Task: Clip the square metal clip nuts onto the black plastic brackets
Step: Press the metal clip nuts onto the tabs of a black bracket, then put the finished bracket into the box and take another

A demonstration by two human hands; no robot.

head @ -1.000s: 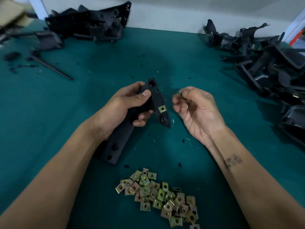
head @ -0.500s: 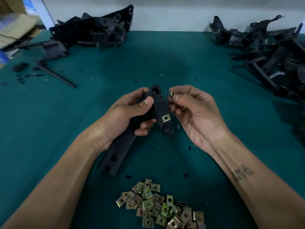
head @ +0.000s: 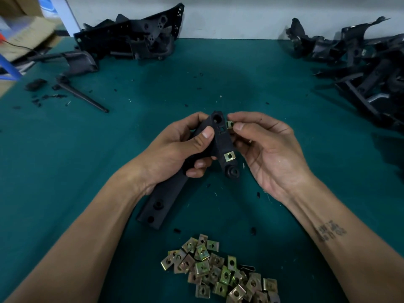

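Note:
My left hand grips a long black plastic bracket around its middle, holding it above the green table. One brass-coloured clip nut sits clipped on the bracket's lower right edge. My right hand pinches a second clip nut between thumb and forefinger, right against the bracket's upper right edge beside a small square slot. A loose pile of clip nuts lies on the table near me.
A heap of black brackets fills the back right. More black parts are stacked at the back left, with a thin black rod and scraps nearby. A cardboard box stands off the table's left corner.
My right hand moved left with the clip nut, from apart from the bracket to touching its upper right edge. The left hand kept its grip on the bracket.

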